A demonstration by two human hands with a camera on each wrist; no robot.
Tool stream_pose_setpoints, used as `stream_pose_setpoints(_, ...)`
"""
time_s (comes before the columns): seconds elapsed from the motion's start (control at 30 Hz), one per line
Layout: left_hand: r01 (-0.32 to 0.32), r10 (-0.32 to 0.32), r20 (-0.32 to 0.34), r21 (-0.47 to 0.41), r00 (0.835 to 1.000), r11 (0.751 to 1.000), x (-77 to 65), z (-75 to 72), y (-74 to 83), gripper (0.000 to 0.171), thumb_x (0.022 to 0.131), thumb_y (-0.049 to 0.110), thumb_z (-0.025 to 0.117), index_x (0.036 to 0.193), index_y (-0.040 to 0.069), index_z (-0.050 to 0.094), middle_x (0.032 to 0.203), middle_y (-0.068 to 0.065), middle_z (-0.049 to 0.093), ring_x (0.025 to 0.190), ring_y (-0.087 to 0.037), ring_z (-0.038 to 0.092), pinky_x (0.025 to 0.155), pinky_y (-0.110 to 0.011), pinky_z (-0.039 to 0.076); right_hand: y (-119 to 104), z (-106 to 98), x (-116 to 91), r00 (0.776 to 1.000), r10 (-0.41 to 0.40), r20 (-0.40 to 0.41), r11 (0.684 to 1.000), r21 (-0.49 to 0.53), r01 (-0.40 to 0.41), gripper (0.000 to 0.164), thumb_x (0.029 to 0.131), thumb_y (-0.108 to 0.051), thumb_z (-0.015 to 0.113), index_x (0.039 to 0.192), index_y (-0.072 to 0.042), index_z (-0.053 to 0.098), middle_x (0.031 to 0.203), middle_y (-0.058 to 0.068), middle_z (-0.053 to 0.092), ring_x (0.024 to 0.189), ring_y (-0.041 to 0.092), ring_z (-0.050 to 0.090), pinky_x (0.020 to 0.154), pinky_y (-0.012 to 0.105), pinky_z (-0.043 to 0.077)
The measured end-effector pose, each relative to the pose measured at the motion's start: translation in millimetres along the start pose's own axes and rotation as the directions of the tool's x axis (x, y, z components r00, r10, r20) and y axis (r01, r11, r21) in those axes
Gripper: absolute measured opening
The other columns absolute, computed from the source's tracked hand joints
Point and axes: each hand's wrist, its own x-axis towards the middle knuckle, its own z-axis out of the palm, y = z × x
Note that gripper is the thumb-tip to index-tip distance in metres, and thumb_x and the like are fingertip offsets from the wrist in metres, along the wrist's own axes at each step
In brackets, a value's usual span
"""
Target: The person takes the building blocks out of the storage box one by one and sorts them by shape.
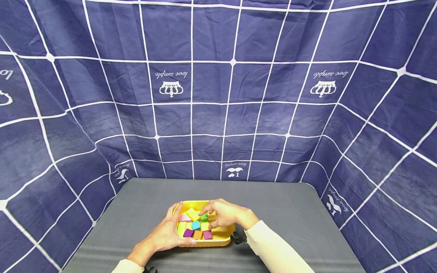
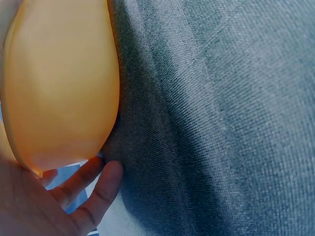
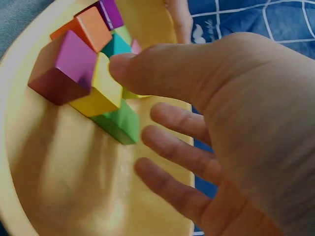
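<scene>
A yellow plastic tray [image 1: 223, 232] holds several coloured blocks bunched towards its left side. My left hand [image 1: 165, 232] grips the tray's left end, thumb along the near rim and fingers at the far-left corner. The tray's smooth outer wall [image 2: 61, 83] fills part of the left wrist view. Over the blocks hovers my right hand [image 1: 223, 213], fingers spread. Its thumb tip is at a yellow block [image 3: 106, 91]; I cannot tell if it presses. Next to that block are a green block [image 3: 122, 123] and a magenta block [image 3: 76, 64]. The right index finger is hidden in the right wrist view.
Also in the tray are an orange block [image 1: 198, 235], a blue block [image 1: 195, 225], a dark purple block [image 1: 188, 232] and a pink block [image 1: 185, 217]. A grey cloth [image 1: 283, 220] covers the table. Blue checked curtains [image 1: 211, 83] hang around three sides.
</scene>
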Motion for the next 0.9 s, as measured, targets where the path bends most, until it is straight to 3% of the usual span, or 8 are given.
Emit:
stream_pose_setpoints(0.13, 0.004, -0.004, -0.001, -0.007, 1.000, 1.000, -0.2, 0.5, -0.4, 0.157, 0.071, 0.076, 0.103, 0.185, 0.005, 0.023, 0.186, -0.023, 0.030, 0.144, -0.045, 0.069, 0.114, -0.065, 0.062, -2, 6, 4, 0.998, 0.008, 0.070, 0.999, 0.031, -0.010, 0.049, 0.094, -0.015, 0.099, 0.140, -0.022, 0.086, 0.138, -0.004, 0.083, 0.118, 0.011, 0.080, 0.103, 0.020, 0.061)
stream_pose_setpoints(0.37, -0.003, 0.003, -0.011, -0.012, 1.000, 1.000, 1.0, 1.4, -1.6, 0.157, 0.071, 0.076, 0.103, 0.186, 0.006, 0.023, 0.186, -0.024, 0.031, 0.144, -0.043, 0.069, 0.113, -0.062, 0.063, -3, 10, 5, 0.989, 0.060, 0.135, 0.996, 0.062, -0.069, 0.050, 0.089, -0.002, 0.093, 0.132, -0.028, 0.089, 0.136, -0.010, 0.083, 0.117, 0.001, 0.077, 0.106, 0.017, 0.059)
stream_pose_setpoints(0.57, 0.000, 0.000, -0.013, -0.007, 1.000, 1.000, 2.1, 2.2, -2.6, 0.157, 0.071, 0.078, 0.103, 0.186, 0.007, 0.022, 0.186, -0.023, 0.031, 0.145, -0.040, 0.068, 0.113, -0.058, 0.063, -6, 10, 3, 0.985, 0.088, 0.149, 0.986, 0.125, -0.107, 0.051, 0.087, 0.014, 0.089, 0.122, -0.023, 0.088, 0.117, -0.008, 0.083, 0.094, -0.002, 0.075, 0.091, 0.014, 0.061)
stream_pose_setpoints(0.7, 0.001, -0.001, -0.016, -0.008, 1.000, 1.000, 2.4, 2.7, -3.1, 0.157, 0.070, 0.077, 0.104, 0.186, 0.007, 0.023, 0.185, -0.022, 0.032, 0.145, -0.040, 0.069, 0.112, -0.059, 0.064, -8, 12, 3, 0.988, 0.081, 0.134, 0.983, 0.154, -0.102, 0.041, 0.089, 0.009, 0.096, 0.119, -0.017, 0.086, 0.102, -0.002, 0.082, 0.080, -0.005, 0.068, 0.080, 0.011, 0.060)
stream_pose_setpoints(0.9, 0.007, -0.007, -0.018, -0.008, 1.000, 1.000, 2.7, 3.6, -2.7, 0.158, 0.070, 0.077, 0.104, 0.186, 0.008, 0.023, 0.185, -0.022, 0.032, 0.144, -0.040, 0.069, 0.112, -0.059, 0.064, -7, 15, 4, 0.993, 0.069, 0.097, 0.992, 0.103, -0.079, 0.035, 0.088, 0.002, 0.101, 0.116, -0.014, 0.086, 0.094, 0.001, 0.082, 0.076, -0.009, 0.061, 0.076, 0.008, 0.057)
